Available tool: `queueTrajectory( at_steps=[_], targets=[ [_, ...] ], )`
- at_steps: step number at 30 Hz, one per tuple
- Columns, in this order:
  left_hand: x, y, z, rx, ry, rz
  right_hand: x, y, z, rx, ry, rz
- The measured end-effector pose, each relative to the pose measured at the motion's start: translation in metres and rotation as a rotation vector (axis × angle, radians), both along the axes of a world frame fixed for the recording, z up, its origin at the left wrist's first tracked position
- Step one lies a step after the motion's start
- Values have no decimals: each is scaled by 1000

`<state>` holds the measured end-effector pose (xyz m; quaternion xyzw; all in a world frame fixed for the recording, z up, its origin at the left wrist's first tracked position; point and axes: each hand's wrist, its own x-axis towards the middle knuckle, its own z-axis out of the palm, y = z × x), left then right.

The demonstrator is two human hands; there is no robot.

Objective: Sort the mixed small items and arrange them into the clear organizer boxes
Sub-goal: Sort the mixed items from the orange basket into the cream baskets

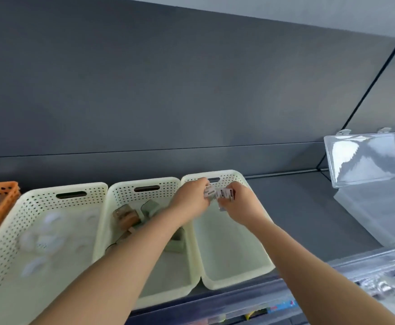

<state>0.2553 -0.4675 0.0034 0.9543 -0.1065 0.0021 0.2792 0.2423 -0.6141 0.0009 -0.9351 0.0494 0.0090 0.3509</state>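
**Packets gathered over the right-hand basket, clear box waiting open**

Baskets run along the shelf from my left: an orange basket point(2, 202) at the edge, then a pale basket point(39, 233) of blurred whitish round pieces, then a second pale basket point(144, 221) with brownish and greenish blocks in it. My left forearm crosses over that second one, so I keep it lifted and do not drag it along the rim.

Past that, my left hand point(190, 201) and right hand point(241, 205) meet above the far end of the third pale basket point(234, 254), whose floor looks bare from here. Both grips are closed narrow on a small bunch of white packets point(220, 193) with dark and red print, fingers pinching from either side. How many I hold is too blurred to count.

To do this step well, I judge I should square the packets into one neat stack between both grips before moving, then let the right hand take the whole stack firmly, thumb on top. Loose ones could slip out and fall back into the basket.

Further right, the clear organizer box point(379, 216) sits on the shelf with its lid point(365, 158) standing open, well apart from my hands. I would carry the stack across low and level and lay it flat inside.
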Motion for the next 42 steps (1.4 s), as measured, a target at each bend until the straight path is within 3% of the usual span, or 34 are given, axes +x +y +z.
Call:
queueTrajectory(
  at_steps=[6,10,13,17,20,23,27,33,42],
  targets=[
    [20,-29,-25,272,68,-84,25,-23,-31,-188,25,79],
    [20,-32,-34,608,58,-195,35,-25,-53,-422,-30,251],
    [21,-35,-36,734,48,-209,37,-26,-63,-528,3,330],
    [19,-32,-32,718,23,-195,42,-24,-61,-523,-6,334],
    [15,-18,-21,596,-74,-170,45,-19,-53,-510,-64,326],
    [9,9,-8,481,-198,-77,46,-3,-37,-469,-172,332],
    [-10,61,8,481,-286,103,41,41,-14,-387,-304,398],
    [-64,155,22,620,-207,358,14,132,5,-338,-419,621],
    [-173,313,24,676,-112,611,-61,303,10,-318,-461,965]
  ],
)
